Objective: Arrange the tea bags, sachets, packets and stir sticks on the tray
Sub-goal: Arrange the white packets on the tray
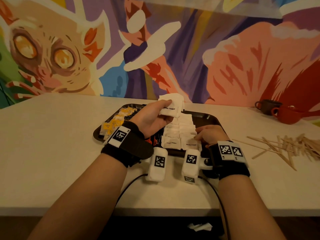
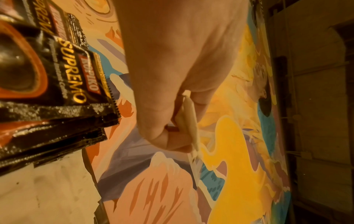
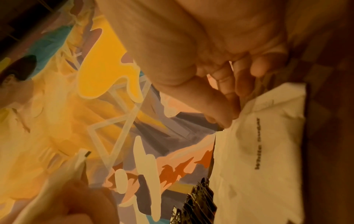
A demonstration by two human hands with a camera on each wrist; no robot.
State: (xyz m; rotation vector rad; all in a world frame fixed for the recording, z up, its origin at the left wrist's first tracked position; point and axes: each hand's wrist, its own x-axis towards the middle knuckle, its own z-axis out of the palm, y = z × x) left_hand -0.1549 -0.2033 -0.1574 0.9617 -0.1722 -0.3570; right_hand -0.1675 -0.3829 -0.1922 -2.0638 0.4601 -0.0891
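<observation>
A black tray point(image 1: 210, 119) holds yellow tea bags point(image 1: 113, 122) at its left, black coffee packets point(image 1: 154, 140) in the middle and rows of white sugar sachets point(image 1: 180, 133) at its right. My left hand point(image 1: 168, 110) hovers over the tray's middle and grips a small stack of sugar sachets point(image 1: 174, 103); the left wrist view shows that stack point(image 2: 189, 119) edge-on between thumb and fingers point(image 2: 153, 121). My right hand point(image 1: 199, 136) is low over the front right row, its thumb and fingertips point(image 3: 224, 119) pinching the edge of one sugar sachet point(image 3: 264, 151). Stir sticks point(image 1: 292, 147) lie loose on the table, right of the tray.
A dark brown cup point(image 1: 267, 106) and a red cup point(image 1: 288, 116) stand at the back right by the mural wall. The white table point(image 1: 52, 144) runs left of the tray. A crumpled white paper point(image 1: 200, 226) lies below the table's front edge.
</observation>
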